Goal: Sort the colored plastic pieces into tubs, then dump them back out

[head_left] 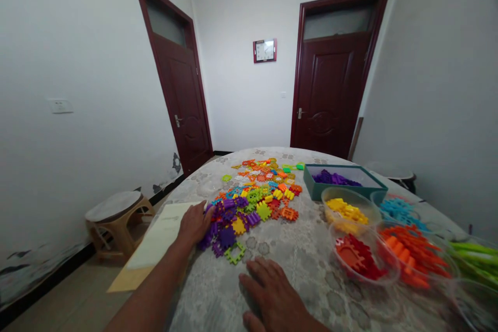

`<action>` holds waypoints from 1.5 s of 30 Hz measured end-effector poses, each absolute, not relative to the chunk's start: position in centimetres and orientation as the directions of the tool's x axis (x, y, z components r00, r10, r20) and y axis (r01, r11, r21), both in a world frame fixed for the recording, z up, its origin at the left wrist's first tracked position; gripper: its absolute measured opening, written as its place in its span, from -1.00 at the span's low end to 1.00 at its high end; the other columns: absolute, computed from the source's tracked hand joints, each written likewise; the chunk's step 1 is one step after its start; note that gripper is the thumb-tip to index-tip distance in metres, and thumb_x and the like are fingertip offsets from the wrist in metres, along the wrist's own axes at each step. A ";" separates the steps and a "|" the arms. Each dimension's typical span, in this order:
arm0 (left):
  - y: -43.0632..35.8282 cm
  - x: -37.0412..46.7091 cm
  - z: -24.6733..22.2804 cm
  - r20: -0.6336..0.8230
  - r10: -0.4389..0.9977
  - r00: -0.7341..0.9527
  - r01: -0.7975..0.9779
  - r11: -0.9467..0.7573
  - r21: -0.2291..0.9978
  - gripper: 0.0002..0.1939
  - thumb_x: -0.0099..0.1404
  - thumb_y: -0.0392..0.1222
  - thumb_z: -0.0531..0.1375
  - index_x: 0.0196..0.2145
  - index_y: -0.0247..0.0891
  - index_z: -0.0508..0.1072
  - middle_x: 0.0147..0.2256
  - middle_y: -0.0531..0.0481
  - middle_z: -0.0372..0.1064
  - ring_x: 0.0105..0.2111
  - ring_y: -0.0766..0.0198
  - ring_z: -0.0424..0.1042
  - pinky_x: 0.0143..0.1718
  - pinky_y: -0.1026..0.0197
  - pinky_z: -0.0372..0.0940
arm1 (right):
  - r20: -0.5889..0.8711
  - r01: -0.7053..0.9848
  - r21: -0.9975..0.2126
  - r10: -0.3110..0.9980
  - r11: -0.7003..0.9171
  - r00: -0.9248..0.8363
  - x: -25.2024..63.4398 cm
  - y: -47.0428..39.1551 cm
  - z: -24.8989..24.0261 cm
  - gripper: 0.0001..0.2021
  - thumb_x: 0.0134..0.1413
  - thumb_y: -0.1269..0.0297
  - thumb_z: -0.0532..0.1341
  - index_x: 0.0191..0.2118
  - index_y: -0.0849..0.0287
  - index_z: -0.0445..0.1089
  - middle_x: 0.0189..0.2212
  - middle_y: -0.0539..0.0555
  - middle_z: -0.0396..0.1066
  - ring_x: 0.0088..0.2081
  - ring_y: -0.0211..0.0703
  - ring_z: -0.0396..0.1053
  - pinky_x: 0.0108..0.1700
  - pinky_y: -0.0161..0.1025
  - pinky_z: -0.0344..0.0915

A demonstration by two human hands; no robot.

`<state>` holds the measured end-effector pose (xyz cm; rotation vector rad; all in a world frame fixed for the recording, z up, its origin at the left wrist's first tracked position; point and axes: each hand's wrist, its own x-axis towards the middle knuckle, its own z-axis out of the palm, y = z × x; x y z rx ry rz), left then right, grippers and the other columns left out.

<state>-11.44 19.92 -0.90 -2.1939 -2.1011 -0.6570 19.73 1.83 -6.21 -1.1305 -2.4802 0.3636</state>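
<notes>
A heap of interlocking plastic pieces [254, 194] in many colours spreads over the middle of the table. At its near left edge, my left hand [194, 224] lies partly over a sheet of paper [163, 231], its thumb side against the purple pieces [227, 237]. The fingers look stretched, with nothing visible gripped. Lower down, my right hand [274, 293] rests palm down on the patterned tablecloth [218, 295], fingers spread and holding nothing. A light green square frame piece [234, 252] is the piece closest to it.
To the right stand a green box [311, 184] of purple pieces and clear tubs holding yellow pieces [346, 211], red pieces [356, 257], orange pieces [418, 254], blue pieces [400, 210] and green pieces [476, 259]. A stool [116, 207] stands left of the table.
</notes>
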 end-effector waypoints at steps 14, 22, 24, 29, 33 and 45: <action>22.1 -11.5 -1.4 0.277 0.932 0.233 0.856 -0.332 0.397 -0.44 0.49 0.21 0.00 0.14 -0.20 0.52 0.14 -0.21 0.52 0.15 -0.04 0.46 0.26 -0.03 0.24 | 0.275 0.689 -0.350 0.773 0.635 -0.572 19.3 2.9 -8.4 -0.25 0.22 0.09 0.34 0.49 -0.14 0.17 0.51 0.14 0.10 0.48 0.22 0.11 0.48 0.14 0.06; 21.2 -9.7 -1.3 0.305 0.926 0.221 0.840 -0.340 0.422 -0.48 0.48 0.23 0.02 -0.09 -0.20 0.60 -0.09 -0.17 0.56 -0.01 0.02 0.51 0.13 0.02 0.33 | 0.308 0.731 -0.382 0.823 0.566 -0.477 19.0 2.3 -7.8 -0.25 0.23 0.18 0.31 0.50 -0.14 0.15 0.52 0.13 0.06 0.48 0.20 0.11 0.47 0.13 0.12; 20.7 -9.1 -1.1 0.308 0.932 0.192 0.853 -0.314 0.418 -0.51 0.48 0.19 0.02 -0.14 -0.20 0.59 -0.12 -0.18 0.56 -0.04 0.03 0.51 0.10 0.04 0.33 | 0.327 0.744 -0.386 0.835 0.545 -0.442 18.8 2.0 -7.5 -0.26 0.23 0.19 0.31 0.49 -0.15 0.17 0.52 0.12 0.08 0.48 0.21 0.12 0.47 0.15 0.12; 18.9 -7.9 -1.2 0.295 0.949 0.113 0.883 -0.232 0.408 -0.58 0.48 0.11 0.06 -0.14 -0.21 0.59 -0.11 -0.19 0.57 -0.04 0.03 0.50 0.08 0.06 0.30 | 0.367 0.786 -0.370 0.855 0.495 -0.365 18.3 1.2 -6.3 -0.28 0.24 0.29 0.29 0.48 -0.11 0.19 0.52 0.17 0.07 0.48 0.26 0.10 0.47 0.25 0.09; 17.2 -6.9 -1.4 0.289 0.955 0.069 0.904 -0.182 0.388 -0.60 0.49 0.08 0.08 -0.15 -0.24 0.59 -0.14 -0.20 0.57 -0.09 0.05 0.50 0.01 0.08 0.30 | 0.373 0.796 -0.359 0.857 0.488 -0.357 18.1 0.8 -5.6 -0.28 0.21 0.33 0.28 0.47 -0.06 0.19 0.50 0.21 0.09 0.48 0.24 0.09 0.47 0.27 0.08; 12.2 -3.4 -2.0 0.304 0.953 0.005 0.892 -0.142 0.429 -0.67 0.48 0.00 0.14 -0.11 -0.25 0.61 -0.16 -0.18 0.59 -0.11 0.07 0.52 0.00 0.06 0.32 | 0.497 0.763 -0.400 0.820 0.508 -0.286 18.3 0.9 -5.4 -0.49 0.23 0.32 0.24 0.28 0.19 0.32 0.38 0.35 0.23 0.40 0.23 0.17 0.42 0.26 0.15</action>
